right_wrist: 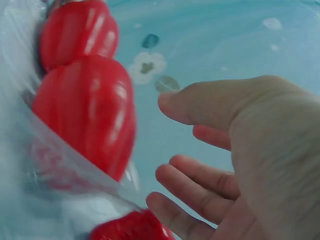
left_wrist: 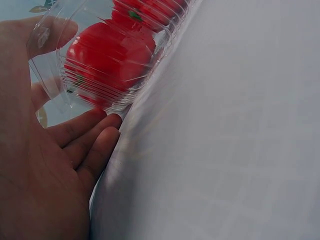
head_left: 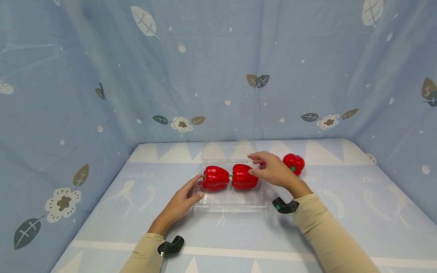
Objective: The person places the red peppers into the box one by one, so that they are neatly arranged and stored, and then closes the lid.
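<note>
Two red bell peppers lie side by side in a clear plastic clamshell box, the left pepper [head_left: 215,178] and the right pepper [head_left: 244,177]. The box's base [head_left: 232,199] sits on the table, its lid [head_left: 227,151] laid back on the far side. At the left wall of the box is my left hand [head_left: 182,201], fingers loosely extended; in the left wrist view the fingertips [left_wrist: 107,120] come right up to the ribbed plastic. My right hand [head_left: 273,170] hovers beside the right pepper, thumb apart from the fingers and nothing between them.
Behind the right wrist, outside the box, a third red bell pepper [head_left: 294,164] rests on the table [head_left: 136,223], which has a pale blue and white patterned cover. Blue printed curtains [head_left: 218,57] enclose the back and both sides.
</note>
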